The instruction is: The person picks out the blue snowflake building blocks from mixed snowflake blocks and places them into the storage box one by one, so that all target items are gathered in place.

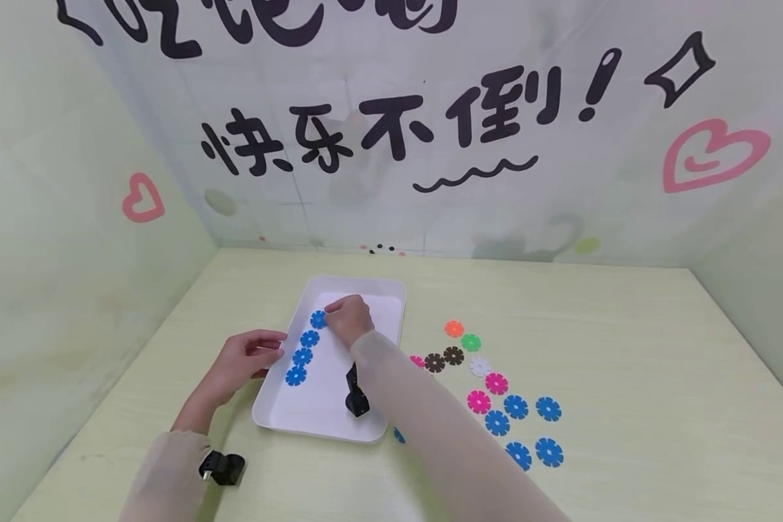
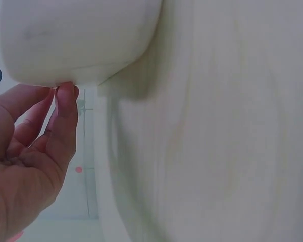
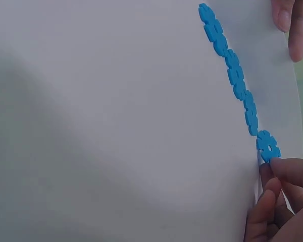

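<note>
Four blue notched plastic discs form a slanting row along the left side of a white tray [image 1: 329, 428]. My right hand [image 1: 350, 319] pinches the farthest blue disc [image 1: 317, 319] at its edge; in the right wrist view this disc [image 3: 269, 146] is tilted up beside the tray's wall. The other blue discs [image 1: 302, 356] lie on the tray floor. At the left rim, my left hand [image 1: 244, 357] holds the tray between thumb and fingers. The left wrist view shows its fingertips [image 2: 66, 93] against the tray's outer wall [image 2: 81, 45].
Right of the tray, loose discs lie on the pale table [image 1: 659, 377]: several blue ones [image 1: 549, 409], pink [image 1: 479, 402], dark brown [image 1: 453, 355], green [image 1: 471, 342], orange [image 1: 454, 328] and white [image 1: 479, 367]. My right forearm partly covers this group. A printed wall [image 1: 365, 210] stands behind.
</note>
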{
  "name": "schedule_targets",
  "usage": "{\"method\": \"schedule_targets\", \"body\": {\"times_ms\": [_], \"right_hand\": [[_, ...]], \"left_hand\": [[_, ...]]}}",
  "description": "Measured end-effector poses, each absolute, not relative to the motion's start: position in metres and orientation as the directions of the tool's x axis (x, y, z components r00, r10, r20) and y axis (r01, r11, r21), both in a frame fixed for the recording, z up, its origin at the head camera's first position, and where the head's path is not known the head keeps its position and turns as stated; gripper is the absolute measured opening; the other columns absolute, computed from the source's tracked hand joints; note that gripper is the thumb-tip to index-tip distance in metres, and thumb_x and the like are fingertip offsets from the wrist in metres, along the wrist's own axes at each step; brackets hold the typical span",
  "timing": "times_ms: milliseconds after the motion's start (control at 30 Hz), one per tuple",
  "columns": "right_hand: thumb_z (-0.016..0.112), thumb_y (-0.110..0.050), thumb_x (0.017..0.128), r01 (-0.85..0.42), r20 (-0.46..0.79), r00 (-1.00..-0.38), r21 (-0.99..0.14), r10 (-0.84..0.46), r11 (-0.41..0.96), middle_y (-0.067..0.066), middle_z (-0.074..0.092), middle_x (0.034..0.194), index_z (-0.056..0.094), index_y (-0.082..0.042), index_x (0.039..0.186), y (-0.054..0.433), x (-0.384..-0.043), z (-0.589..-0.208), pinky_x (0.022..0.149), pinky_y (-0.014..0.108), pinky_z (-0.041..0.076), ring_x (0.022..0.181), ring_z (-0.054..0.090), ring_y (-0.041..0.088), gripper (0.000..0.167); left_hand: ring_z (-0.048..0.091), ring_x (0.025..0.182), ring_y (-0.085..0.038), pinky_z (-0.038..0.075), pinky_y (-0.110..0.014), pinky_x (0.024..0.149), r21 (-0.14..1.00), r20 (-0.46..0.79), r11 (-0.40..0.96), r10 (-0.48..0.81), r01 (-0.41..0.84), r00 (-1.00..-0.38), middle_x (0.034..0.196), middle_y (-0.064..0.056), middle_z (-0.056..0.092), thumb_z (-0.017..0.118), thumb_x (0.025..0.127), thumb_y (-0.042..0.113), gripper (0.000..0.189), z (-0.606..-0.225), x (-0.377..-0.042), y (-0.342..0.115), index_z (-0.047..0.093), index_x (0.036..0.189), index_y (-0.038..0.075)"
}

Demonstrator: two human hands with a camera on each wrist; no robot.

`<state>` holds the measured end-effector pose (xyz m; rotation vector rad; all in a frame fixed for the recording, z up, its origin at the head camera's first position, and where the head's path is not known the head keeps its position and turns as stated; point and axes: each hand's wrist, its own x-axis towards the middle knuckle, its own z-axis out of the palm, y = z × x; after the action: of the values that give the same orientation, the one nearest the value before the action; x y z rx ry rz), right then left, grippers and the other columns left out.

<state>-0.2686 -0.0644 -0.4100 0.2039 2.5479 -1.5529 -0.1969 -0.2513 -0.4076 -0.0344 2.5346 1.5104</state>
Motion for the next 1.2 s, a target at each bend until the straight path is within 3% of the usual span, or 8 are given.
{"method": "schedule_targets", "body": {"times_ms": [367,633,733,900,1067,1200], "right_hand": [[0.065,-0.018,0.085,0.156,-0.175,-0.985,-0.851,0.01,0.501,-0.004,0.066,0.085,0.074,-0.016,0.09,-0.066,-0.268,-0.409,0.082,0.033,0.044,0.086,0.059,0.014,0.01],[0.063,-0.014,0.085,0.151,-0.187,-0.982,-0.878,-0.035,0.453,-0.002,0.066,0.089,0.073,-0.013,0.092,-0.062,-0.276,-0.411,0.085,0.035,0.045,0.087,0.058,0.016,0.012],[0.063,-0.012,0.085,0.148,-0.207,-0.974,-0.889,-0.094,0.434,-0.001,0.063,0.093,0.071,-0.012,0.096,-0.055,-0.279,-0.402,0.084,0.034,0.046,0.086,0.056,0.017,0.014],[0.064,-0.012,0.085,0.092,-0.234,-0.936,-0.883,-0.262,0.461,0.001,0.064,0.09,0.068,-0.008,0.107,-0.029,-0.282,-0.374,0.067,0.029,0.05,0.08,0.06,0.022,0.022],[0.063,-0.013,0.086,-0.007,-0.216,-0.898,-0.864,-0.383,0.504,0.005,0.067,0.089,0.065,-0.007,0.111,0.012,-0.278,-0.35,0.076,0.04,0.05,0.088,0.062,0.032,0.026],[0.063,-0.013,0.085,-0.047,-0.201,-0.881,-0.864,-0.429,0.502,0.007,0.067,0.086,0.064,-0.006,0.112,0.048,-0.269,-0.349,0.078,0.045,0.049,0.084,0.061,0.035,0.027]], "left_hand": [[0.06,0.088,-0.024,0.054,-0.034,0.072,0.876,-0.171,0.468,0.073,-0.118,-0.982,0.108,-0.017,0.057,0.063,0.088,0.018,0.041,-0.406,-0.196,-0.251,0.053,0.124,0.0],[0.059,0.089,-0.024,0.054,-0.034,0.072,0.872,-0.176,0.473,0.07,-0.122,-0.982,0.108,-0.017,0.057,0.063,0.088,0.019,0.042,-0.408,-0.196,-0.251,0.053,0.124,0.001],[0.059,0.088,-0.024,0.054,-0.034,0.072,0.875,-0.178,0.468,0.072,-0.124,-0.981,0.107,-0.017,0.057,0.063,0.088,0.019,0.042,-0.409,-0.196,-0.251,0.053,0.124,0.001],[0.059,0.088,-0.023,0.054,-0.033,0.072,0.875,-0.177,0.468,0.073,-0.123,-0.982,0.107,-0.016,0.057,0.063,0.088,0.018,0.041,-0.411,-0.197,-0.251,0.053,0.124,0.001],[0.059,0.088,-0.025,0.054,-0.033,0.071,0.878,-0.155,0.468,0.092,-0.094,-0.984,0.107,-0.017,0.056,0.063,0.088,0.018,0.042,-0.41,-0.197,-0.252,0.053,0.124,-0.001],[0.058,0.088,-0.024,0.054,-0.032,0.07,0.877,-0.154,0.472,0.096,-0.091,-0.983,0.107,-0.017,0.056,0.063,0.088,0.019,0.042,-0.409,-0.198,-0.253,0.053,0.124,0.0]]}}
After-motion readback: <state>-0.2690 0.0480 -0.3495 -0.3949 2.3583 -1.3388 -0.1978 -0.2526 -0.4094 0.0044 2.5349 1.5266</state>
